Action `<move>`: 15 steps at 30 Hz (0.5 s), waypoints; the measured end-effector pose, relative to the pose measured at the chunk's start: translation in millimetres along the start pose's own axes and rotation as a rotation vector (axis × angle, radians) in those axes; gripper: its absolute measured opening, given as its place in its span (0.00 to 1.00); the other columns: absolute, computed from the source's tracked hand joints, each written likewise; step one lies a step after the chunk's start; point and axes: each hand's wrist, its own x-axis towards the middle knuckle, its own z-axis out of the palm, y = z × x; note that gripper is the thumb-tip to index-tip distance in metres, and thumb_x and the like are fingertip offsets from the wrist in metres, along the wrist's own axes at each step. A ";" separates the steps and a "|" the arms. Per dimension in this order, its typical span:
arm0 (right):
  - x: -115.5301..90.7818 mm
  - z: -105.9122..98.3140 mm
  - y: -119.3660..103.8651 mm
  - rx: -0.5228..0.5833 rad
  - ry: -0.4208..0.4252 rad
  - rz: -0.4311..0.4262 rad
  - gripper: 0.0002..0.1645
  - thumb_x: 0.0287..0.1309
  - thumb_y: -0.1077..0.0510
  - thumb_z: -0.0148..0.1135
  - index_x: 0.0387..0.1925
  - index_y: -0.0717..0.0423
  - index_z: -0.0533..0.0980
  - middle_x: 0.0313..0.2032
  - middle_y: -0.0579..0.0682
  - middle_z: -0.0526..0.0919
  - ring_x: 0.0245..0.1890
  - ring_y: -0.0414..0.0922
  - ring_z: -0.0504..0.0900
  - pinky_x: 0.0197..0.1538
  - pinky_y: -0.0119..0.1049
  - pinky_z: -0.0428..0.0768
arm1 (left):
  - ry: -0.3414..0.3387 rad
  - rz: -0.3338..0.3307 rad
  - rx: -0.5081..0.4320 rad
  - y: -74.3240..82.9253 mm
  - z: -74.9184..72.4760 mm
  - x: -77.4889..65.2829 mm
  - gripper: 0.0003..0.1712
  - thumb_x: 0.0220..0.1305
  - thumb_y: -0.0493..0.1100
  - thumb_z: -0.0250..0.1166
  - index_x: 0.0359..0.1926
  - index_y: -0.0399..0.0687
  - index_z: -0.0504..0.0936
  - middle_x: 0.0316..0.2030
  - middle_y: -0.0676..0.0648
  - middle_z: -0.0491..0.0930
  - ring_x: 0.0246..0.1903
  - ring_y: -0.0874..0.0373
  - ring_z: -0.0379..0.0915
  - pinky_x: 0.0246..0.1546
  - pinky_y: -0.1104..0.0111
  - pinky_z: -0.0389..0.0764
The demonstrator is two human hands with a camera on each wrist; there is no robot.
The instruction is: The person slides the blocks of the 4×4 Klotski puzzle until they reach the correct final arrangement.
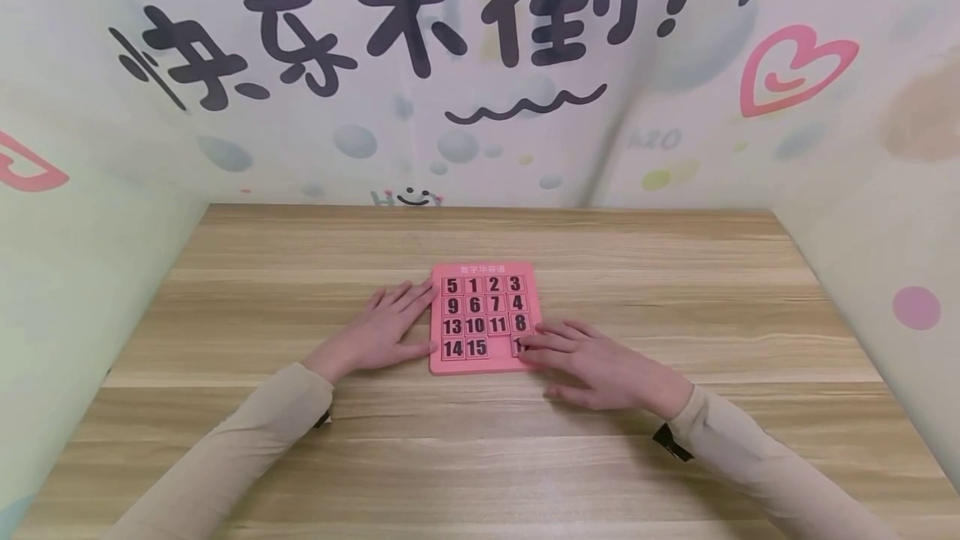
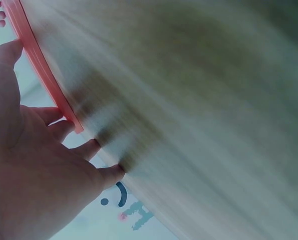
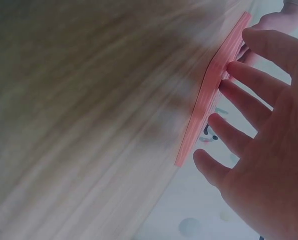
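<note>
A pink sliding number puzzle (image 1: 457,367) lies flat on the table, its numbered tiles set in a square grid. The bottom row shows a 14 tile (image 1: 453,348), a 15 tile (image 1: 477,348), a gap, then a tile (image 1: 517,347) whose number is partly covered. My left hand (image 1: 375,333) rests at the puzzle's left side, thumb and fingers extended with some tips against its edge. Over the lower right corner reaches my right hand (image 1: 596,367), fingers spread and nearly straight, fingertips at the partly covered tile. In the right wrist view, the pink edge (image 3: 204,95) runs beside these fingers.
The wood-grain table (image 1: 480,465) extends around the puzzle on all sides. A printed white backdrop (image 1: 300,165) with dark lettering stands along the back edge, and light walls enclose both sides.
</note>
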 end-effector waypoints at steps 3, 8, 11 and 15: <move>0.9 0.5 0.0 -0.003 0.010 -0.006 0.32 0.63 0.48 0.60 0.66 0.56 0.69 0.66 0.55 0.68 0.67 0.57 0.63 0.67 0.59 0.57 | -0.001 0.000 -0.003 0.0 -0.1 -0.1 0.49 0.65 0.65 0.56 0.76 0.45 0.48 0.75 0.45 0.44 0.72 0.41 0.36 0.68 0.42 0.37; 4.4 2.4 -0.1 -0.009 0.033 -0.028 0.34 0.63 0.48 0.60 0.67 0.58 0.67 0.66 0.55 0.68 0.66 0.57 0.64 0.67 0.58 0.58 | 0.000 0.002 -0.003 0.1 0.1 -0.1 0.49 0.65 0.65 0.56 0.76 0.45 0.48 0.75 0.45 0.44 0.72 0.41 0.36 0.68 0.42 0.37; 6.7 3.4 -0.6 -0.001 0.037 -0.033 0.35 0.63 0.48 0.60 0.67 0.59 0.67 0.66 0.55 0.68 0.66 0.57 0.63 0.67 0.59 0.58 | -0.001 0.002 -0.002 0.1 0.3 0.0 0.49 0.65 0.65 0.56 0.76 0.45 0.49 0.75 0.45 0.44 0.72 0.41 0.36 0.68 0.42 0.37; 10.5 4.2 -2.5 0.019 0.024 -0.027 0.35 0.64 0.48 0.59 0.67 0.59 0.66 0.66 0.55 0.68 0.67 0.57 0.62 0.67 0.58 0.57 | -0.003 -0.002 -0.001 0.5 0.0 0.3 0.49 0.65 0.65 0.56 0.76 0.45 0.49 0.75 0.45 0.44 0.72 0.41 0.36 0.68 0.42 0.37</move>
